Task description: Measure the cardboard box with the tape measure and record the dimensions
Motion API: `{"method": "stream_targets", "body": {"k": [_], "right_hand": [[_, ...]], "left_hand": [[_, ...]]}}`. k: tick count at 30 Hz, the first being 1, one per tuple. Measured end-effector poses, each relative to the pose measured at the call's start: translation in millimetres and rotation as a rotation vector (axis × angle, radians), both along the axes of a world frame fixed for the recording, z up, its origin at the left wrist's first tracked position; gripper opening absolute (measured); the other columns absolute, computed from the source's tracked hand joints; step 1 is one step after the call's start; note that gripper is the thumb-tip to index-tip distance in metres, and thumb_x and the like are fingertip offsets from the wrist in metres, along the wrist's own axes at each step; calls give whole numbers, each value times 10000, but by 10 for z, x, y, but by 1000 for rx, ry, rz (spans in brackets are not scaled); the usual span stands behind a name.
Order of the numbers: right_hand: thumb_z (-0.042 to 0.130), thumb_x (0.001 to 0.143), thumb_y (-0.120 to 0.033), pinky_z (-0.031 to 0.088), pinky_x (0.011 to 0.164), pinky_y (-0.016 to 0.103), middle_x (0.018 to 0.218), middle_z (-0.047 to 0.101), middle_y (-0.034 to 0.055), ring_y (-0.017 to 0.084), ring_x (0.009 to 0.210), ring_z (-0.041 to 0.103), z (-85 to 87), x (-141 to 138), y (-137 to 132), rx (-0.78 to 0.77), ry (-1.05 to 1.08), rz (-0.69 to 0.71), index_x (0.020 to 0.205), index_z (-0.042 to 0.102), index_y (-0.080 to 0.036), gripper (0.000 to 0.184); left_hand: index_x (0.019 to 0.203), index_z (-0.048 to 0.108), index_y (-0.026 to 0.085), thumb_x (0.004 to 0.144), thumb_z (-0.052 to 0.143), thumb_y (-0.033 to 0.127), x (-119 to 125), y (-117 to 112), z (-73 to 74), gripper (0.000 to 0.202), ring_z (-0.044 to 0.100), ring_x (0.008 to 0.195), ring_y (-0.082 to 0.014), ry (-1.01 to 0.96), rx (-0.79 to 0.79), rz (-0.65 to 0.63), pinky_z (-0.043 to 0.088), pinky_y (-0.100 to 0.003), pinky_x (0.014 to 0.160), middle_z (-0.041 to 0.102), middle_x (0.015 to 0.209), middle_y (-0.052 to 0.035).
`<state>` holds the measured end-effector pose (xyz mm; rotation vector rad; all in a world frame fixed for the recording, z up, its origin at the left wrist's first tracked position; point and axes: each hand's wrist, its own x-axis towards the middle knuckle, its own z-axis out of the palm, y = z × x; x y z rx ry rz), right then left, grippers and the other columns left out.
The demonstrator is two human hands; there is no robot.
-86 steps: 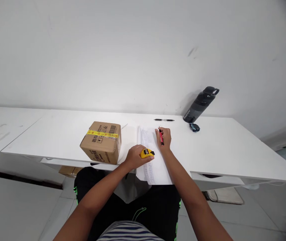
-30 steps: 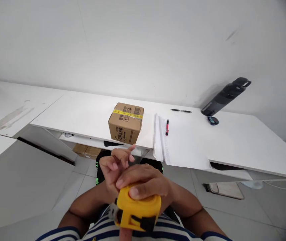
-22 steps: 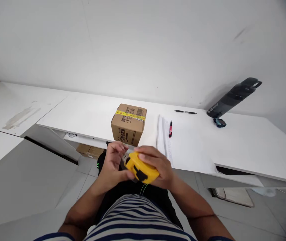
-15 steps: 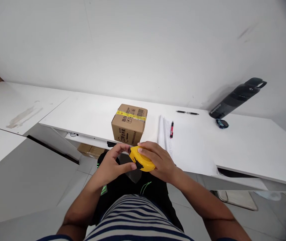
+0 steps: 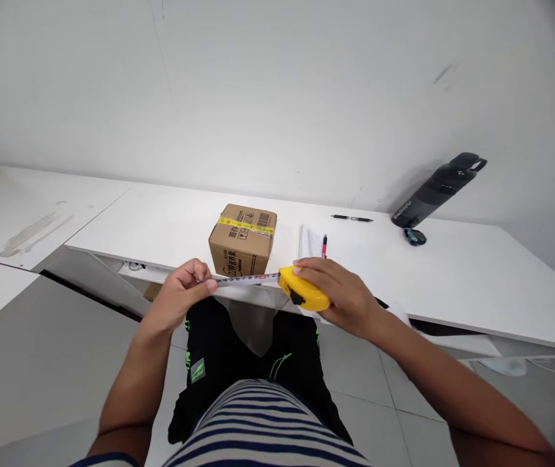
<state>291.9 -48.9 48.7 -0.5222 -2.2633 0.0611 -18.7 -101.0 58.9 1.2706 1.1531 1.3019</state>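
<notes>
My right hand point(image 5: 343, 292) is wrapped round the yellow case of a tape measure point(image 5: 307, 290). Between thumb and fingers, my left hand point(image 5: 177, 292) pinches the end of the white measuring blade point(image 5: 243, 280), which is drawn out straight between both hands. Just beyond the blade, at the desk's front edge, stands a small cardboard box point(image 5: 242, 241) sealed with yellow tape. The blade passes in front of the box's near lower edge; whether it touches the box I cannot tell.
Right of the box, white papers point(image 5: 310, 240) lie under a red pen point(image 5: 325, 246). Farther back rest a black pen point(image 5: 352, 218), a dark bottle point(image 5: 436, 191) and a small dark round object point(image 5: 414, 237). The white desk point(image 5: 476, 279) meets the wall behind.
My hands have moved apart, the left one leftward and the right one rightward. A length of blade now shows between them. The view has shifted slightly.
</notes>
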Motion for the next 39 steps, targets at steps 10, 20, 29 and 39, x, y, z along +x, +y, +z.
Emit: {"method": "stream_targets", "body": {"k": [10,20,29,39], "right_hand": [[754,646,-332,555,648,343,904,728,23,213,765,673,243,283,581,-860,-44,-244,1030,692,-239,400],[710,604,-241,415,525,259,786,654,12,154,676,565,792,206,1041,-987,-378,-386,862,652,-205,267],[704,608,-255,410,536,271,828,670,32,178,715,569,978,250,1015,-1008,-461,-434,883,657,-224,280],[734,614,-315,412,545,270,780,657,18,170,692,574,911,420,950,-1017,-432,-447,887,668,-230,294]], "left_hand": [[642,488,196,720,739,424,-347,752,478,348,465,617,-119,300,30,280,367,-269,633,506,611,30],[1200,522,224,687,724,520,-345,1642,312,626,560,1150,-304,594,-278,77,450,-393,872,602,1272,-141],[1113,654,243,798,189,862,-134,2067,349,836,435,1367,-371,25,-176,-105,397,-514,1021,592,1381,-129],[915,694,158,809,266,851,63,2085,105,821,683,877,-239,-108,-199,-214,540,-334,754,705,1105,-143]]}}
